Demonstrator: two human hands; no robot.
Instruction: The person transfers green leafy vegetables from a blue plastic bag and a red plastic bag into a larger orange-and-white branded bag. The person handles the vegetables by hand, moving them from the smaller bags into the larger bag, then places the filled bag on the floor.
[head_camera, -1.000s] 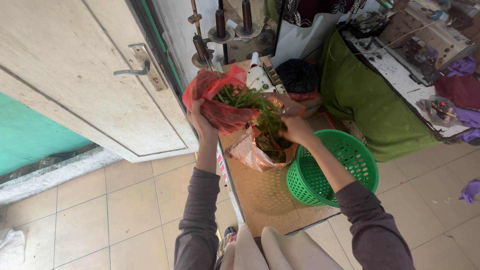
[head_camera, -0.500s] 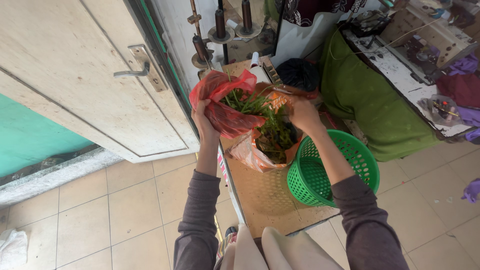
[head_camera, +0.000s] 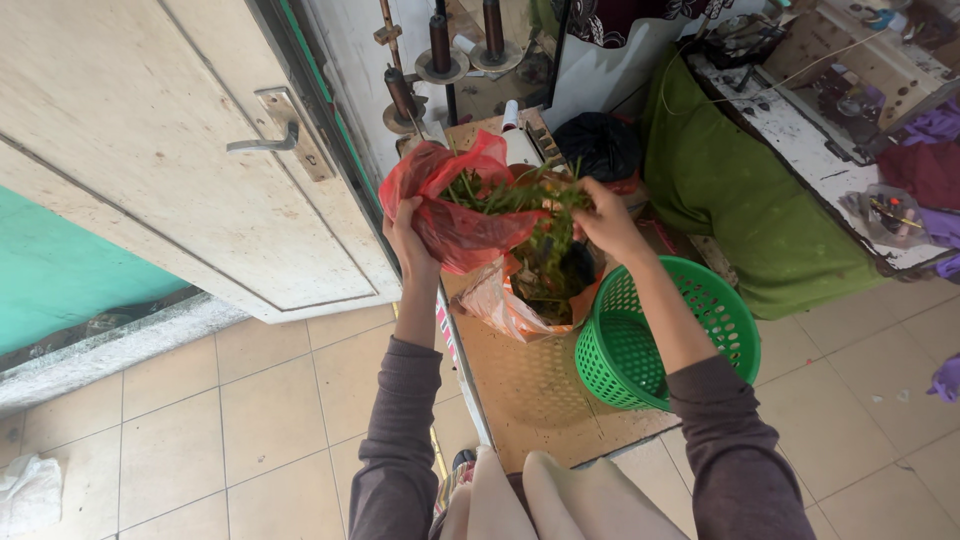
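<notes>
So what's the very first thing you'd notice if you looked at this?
The bright red plastic bag stuffed with green leafy stems, held up in the middle by the left hand while the right hand grips the stems. Just right of it, a green plastic basket stands on the brown board, and an orange bag of more greens sits underneath the red one.

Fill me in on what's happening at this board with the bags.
A person holds up a red plastic bag with the left hand. The right hand grips a bunch of green stems at the bag's mouth. Below them an orange bag holding greens sits on the board, beside an empty green basket.
</notes>
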